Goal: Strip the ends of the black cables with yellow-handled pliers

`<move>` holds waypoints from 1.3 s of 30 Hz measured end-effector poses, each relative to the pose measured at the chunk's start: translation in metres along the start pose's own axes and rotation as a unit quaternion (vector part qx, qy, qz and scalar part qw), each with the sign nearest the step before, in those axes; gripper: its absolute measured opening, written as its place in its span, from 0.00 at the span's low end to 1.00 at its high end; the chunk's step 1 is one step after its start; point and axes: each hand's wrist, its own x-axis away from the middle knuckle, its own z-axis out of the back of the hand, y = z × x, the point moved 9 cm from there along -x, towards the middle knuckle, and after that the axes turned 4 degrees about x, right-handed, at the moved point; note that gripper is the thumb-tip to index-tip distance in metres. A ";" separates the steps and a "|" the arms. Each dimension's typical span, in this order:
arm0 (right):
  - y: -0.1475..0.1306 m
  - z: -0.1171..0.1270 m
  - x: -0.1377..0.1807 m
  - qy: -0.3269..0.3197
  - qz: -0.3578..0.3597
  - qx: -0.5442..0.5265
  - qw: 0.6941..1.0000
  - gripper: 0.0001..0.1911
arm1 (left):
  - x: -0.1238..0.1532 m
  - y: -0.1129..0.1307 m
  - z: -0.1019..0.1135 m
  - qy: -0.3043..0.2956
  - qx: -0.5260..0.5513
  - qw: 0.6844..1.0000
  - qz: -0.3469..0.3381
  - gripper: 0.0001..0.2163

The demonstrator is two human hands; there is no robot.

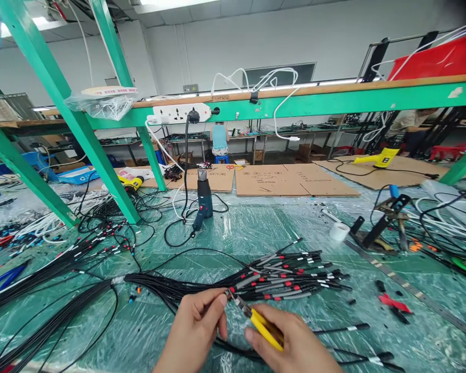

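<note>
A bundle of black cables [279,277] with red, white and grey sleeved ends lies fanned out on the green plastic-covered bench [256,228]. My left hand [196,331] pinches one cable end near the bundle. My right hand [295,344] grips yellow-handled cutters [262,324], whose metal tips sit at the cable end held by the left fingers. A few single cables [341,328] lie loose to the right of my hands.
A blue heat gun [204,202] stands behind the bundle, plugged into a white power strip [180,112] on the green frame [101,155]. More black cables [73,248] lie left. A tape roll [339,231], red clippers [394,303] and a metal jig [384,223] sit right. A person [219,140] sits far back.
</note>
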 end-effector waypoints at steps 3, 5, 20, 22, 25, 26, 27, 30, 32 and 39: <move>-0.009 0.018 0.003 0.124 0.039 0.147 0.981 0.16 | 0.000 0.004 0.003 0.021 -0.033 0.999 -0.025 0.19; -0.017 0.024 0.007 0.185 0.070 0.241 0.950 0.20 | 0.000 0.007 0.003 0.031 -0.059 0.997 -0.035 0.20; -0.009 -0.002 0.001 -0.007 -0.010 -0.084 0.996 0.16 | -0.004 -0.003 -0.003 0.003 0.160 0.987 0.030 0.22; -0.013 -0.011 0.000 -0.073 -0.032 -0.208 0.975 0.19 | -0.003 0.001 -0.003 -0.003 0.175 0.984 0.020 0.20; -0.014 -0.017 -0.001 -0.101 -0.051 -0.277 0.954 0.22 | -0.002 0.001 -0.004 -0.005 0.176 0.984 0.026 0.19; -0.013 -0.016 -0.002 -0.087 -0.045 -0.261 0.960 0.21 | -0.002 0.000 -0.004 -0.007 0.177 0.984 0.032 0.19; -0.013 -0.014 -0.002 -0.070 -0.034 -0.228 0.971 0.21 | -0.002 -0.001 -0.005 -0.009 0.180 0.983 0.038 0.18; -0.009 -0.005 -0.003 0.005 -0.007 -0.069 0.998 0.17 | -0.002 -0.003 -0.004 -0.013 0.184 0.982 0.042 0.17; -0.009 0.004 -0.001 0.072 0.016 0.045 0.996 0.15 | -0.002 -0.002 -0.002 -0.020 0.176 0.984 0.034 0.21; -0.028 0.029 0.012 0.244 0.112 0.266 0.926 0.21 | -0.003 -0.002 -0.002 -0.047 0.158 0.986 0.034 0.24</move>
